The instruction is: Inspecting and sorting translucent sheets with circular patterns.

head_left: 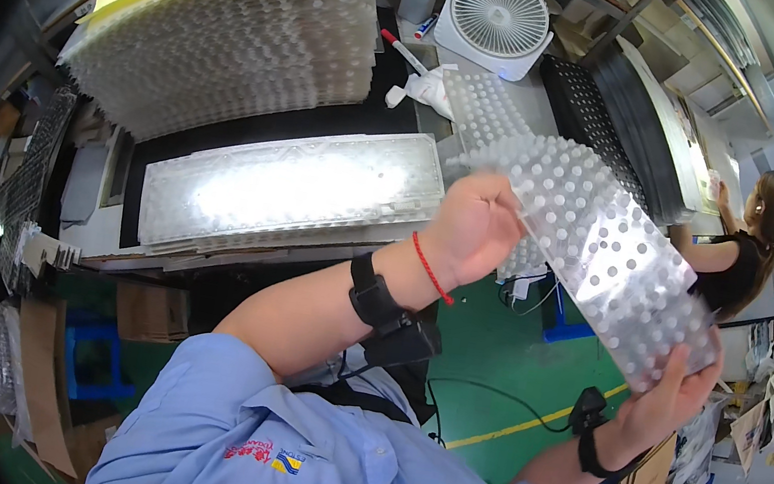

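Note:
A long, flexible, see-through sheet dotted with round silvery pads (609, 247) is held up off the right end of the bench and bends in an arc. My right hand (673, 389) grips its lower right end, thumb on the near face. At its left edge, my left hand (481, 227) pinches the sheet with curled, slightly blurred fingers. More of the same dotted sheeting (485, 106) lies behind it on the bench. Left of my left hand is a flat pile of clear, shiny sheets (294, 189), reflecting the light strongly.
A tall stack of dotted sheets (236, 46) stands at the back left, a yellow strip on top. Behind are a white fan (497, 24), a crumpled white wipe (428, 93) and a red-capped marker (403, 50). Black dotted sheets (593, 123) and another person (751, 244) are at right.

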### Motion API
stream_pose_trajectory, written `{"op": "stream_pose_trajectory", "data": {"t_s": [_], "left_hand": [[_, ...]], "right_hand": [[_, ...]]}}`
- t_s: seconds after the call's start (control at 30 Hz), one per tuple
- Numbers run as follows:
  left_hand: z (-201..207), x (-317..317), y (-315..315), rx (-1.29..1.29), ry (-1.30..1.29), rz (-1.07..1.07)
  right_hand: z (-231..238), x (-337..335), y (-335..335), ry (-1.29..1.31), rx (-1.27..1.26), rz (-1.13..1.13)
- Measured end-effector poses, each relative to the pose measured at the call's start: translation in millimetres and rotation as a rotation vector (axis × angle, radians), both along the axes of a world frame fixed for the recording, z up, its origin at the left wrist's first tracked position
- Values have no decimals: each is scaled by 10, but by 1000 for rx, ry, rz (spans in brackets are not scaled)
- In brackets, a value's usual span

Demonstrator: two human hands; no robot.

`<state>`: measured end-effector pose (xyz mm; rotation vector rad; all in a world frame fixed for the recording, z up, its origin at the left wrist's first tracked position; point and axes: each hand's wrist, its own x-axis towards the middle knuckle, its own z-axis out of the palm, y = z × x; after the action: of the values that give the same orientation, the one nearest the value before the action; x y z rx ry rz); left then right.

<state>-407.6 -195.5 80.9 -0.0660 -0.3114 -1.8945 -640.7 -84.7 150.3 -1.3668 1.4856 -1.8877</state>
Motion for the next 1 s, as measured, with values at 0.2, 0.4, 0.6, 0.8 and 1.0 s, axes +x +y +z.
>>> {"op": "stream_pose_trajectory", "data": {"t_s": [0.2, 0.4, 0.6, 0.8, 1.0], "left_hand": [[91, 63, -619, -10, -417, 440], [-334, 171, -1033, 237, -898, 540], [-220, 112, -554, 103, -955, 313], [-239, 213, -503, 112, -963, 303], [-86, 455, -2, -151, -944, 308]], "right_hand": [[-621, 334, -94, -74, -82, -15], [-1450, 799, -755, -425, 97, 109], [-1796, 762, -867, -471, 169, 147], [-1904, 885, -985, -600, 157, 236], [-1625, 976, -946, -704, 269, 235]]}}
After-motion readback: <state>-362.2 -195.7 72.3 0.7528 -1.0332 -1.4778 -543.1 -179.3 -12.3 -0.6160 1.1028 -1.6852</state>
